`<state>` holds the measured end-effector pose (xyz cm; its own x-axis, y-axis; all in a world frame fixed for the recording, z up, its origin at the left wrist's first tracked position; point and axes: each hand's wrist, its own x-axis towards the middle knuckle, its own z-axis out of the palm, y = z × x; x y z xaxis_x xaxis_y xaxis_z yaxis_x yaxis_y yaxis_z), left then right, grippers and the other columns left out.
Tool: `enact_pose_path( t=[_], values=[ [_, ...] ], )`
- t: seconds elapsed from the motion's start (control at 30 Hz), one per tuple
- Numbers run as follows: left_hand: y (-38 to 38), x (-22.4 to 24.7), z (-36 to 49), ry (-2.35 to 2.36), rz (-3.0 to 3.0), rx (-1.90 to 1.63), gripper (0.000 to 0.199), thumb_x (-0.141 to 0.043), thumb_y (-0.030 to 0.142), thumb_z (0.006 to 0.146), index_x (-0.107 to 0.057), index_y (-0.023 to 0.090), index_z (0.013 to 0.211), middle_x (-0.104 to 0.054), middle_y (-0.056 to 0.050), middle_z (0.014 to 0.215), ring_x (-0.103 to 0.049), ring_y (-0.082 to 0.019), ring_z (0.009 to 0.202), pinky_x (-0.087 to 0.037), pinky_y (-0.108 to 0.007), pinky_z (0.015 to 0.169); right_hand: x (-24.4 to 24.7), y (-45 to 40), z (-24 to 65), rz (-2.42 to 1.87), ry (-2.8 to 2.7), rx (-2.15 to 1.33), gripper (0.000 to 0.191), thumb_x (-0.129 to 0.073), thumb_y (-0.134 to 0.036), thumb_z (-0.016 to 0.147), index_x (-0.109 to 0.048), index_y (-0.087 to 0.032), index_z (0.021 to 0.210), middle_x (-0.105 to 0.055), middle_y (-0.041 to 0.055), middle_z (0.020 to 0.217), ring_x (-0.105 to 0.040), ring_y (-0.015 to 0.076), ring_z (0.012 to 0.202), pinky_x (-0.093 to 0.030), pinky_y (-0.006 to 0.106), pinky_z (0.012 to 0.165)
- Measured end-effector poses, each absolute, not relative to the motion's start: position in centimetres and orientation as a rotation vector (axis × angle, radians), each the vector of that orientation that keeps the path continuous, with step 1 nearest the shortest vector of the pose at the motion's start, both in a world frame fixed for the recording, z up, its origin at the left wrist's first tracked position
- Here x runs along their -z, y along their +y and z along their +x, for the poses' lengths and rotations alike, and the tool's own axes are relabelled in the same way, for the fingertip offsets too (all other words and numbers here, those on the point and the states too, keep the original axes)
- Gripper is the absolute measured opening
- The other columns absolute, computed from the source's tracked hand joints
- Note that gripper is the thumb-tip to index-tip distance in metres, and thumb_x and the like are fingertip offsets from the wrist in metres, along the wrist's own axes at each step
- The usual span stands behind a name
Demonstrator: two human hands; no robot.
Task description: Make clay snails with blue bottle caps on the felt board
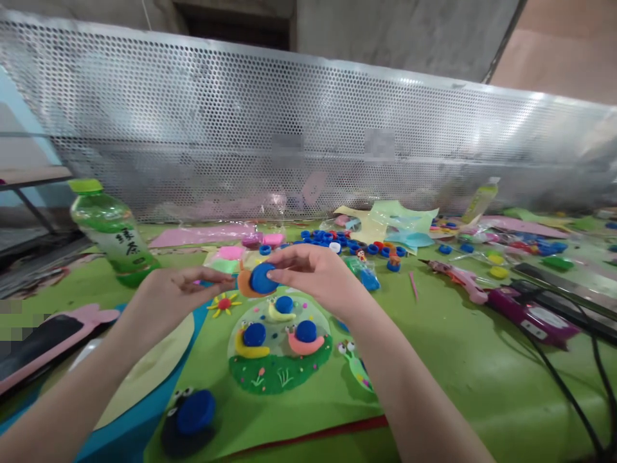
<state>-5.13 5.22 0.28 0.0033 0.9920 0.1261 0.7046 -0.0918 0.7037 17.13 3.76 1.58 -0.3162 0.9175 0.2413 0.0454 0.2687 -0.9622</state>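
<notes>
My right hand (pixel 321 276) pinches a blue bottle cap (pixel 261 280) between thumb and fingers, above a green craft sheet (pixel 212 360). Against the cap's left side is an orange clay piece (pixel 244 284). The fingertips of my left hand (pixel 176 296) are closed at that piece's left edge. Below, three clay snails with blue cap shells sit on a round picture: a yellow snail (pixel 251 351), a pink snail (pixel 306 346) and a pale snail (pixel 280 315). A black snail (pixel 186 421) lies at lower left. My right forearm partly covers a green clay figure (pixel 355 368).
At left stands a green tea bottle (pixel 113 235), near a pink-framed dark object (pixel 48 341). Several bottle caps (pixel 332 239) lie behind my hands. A purple glue gun (pixel 530 318) with black cords lies at right. Perforated metal panel (pixel 299 128) runs along the back.
</notes>
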Motion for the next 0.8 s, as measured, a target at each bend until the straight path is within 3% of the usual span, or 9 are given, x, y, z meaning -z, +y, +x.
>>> enact_pose_path(
  t=[0.13,0.33,0.57,0.8],
  values=[
    [5.15,-0.18,-5.34,1.627,1.833,-0.868,0.035,-0.056,0.046,0.061,-0.066,0.024,0.087,-0.071,0.0,0.088,-0.063,-0.018,0.085,-0.048,-0.028,0.078,-1.61,3.61,16.92,-0.929,-1.624,-1.184,0.019,-0.068,-0.024,0.068,-0.064,-0.018,0.085,-0.065,0.0022,0.082,-0.06,0.0131,0.074,-0.049,0.027,0.068],
    [4.89,-0.23,-5.38,1.575,1.804,-0.894,0.031,-0.061,0.047,0.061,-0.061,0.02,0.076,-0.069,-0.004,0.096,-0.063,-0.019,0.083,-0.05,-0.029,0.074,-1.58,3.51,17.03,-0.937,-1.635,-1.168,0.018,-0.068,-0.026,0.068,-0.064,-0.018,0.084,-0.065,0.002,0.082,-0.06,0.0135,0.075,-0.049,0.027,0.067],
    [4.97,-0.08,-5.59,1.527,1.823,-0.866,0.031,-0.06,0.044,0.064,-0.065,0.025,0.089,-0.068,-0.001,0.1,-0.06,-0.019,0.095,-0.047,-0.028,0.082,-1.31,3.71,16.92,-0.922,-1.633,-1.179,0.018,-0.068,-0.025,0.068,-0.063,-0.018,0.084,-0.065,0.0021,0.083,-0.059,0.012,0.073,-0.049,0.026,0.068],
    [5.12,0.15,-5.71,1.57,1.796,-0.848,0.033,-0.061,0.05,0.061,-0.064,0.022,0.078,-0.068,-0.005,0.101,-0.059,-0.026,0.097,-0.047,-0.037,0.083,-1.29,3.68,16.94,-0.942,-1.625,-1.176,0.019,-0.069,-0.027,0.067,-0.063,-0.018,0.083,-0.065,0.0017,0.08,-0.058,0.012,0.072,-0.048,0.026,0.066]
  ],
)
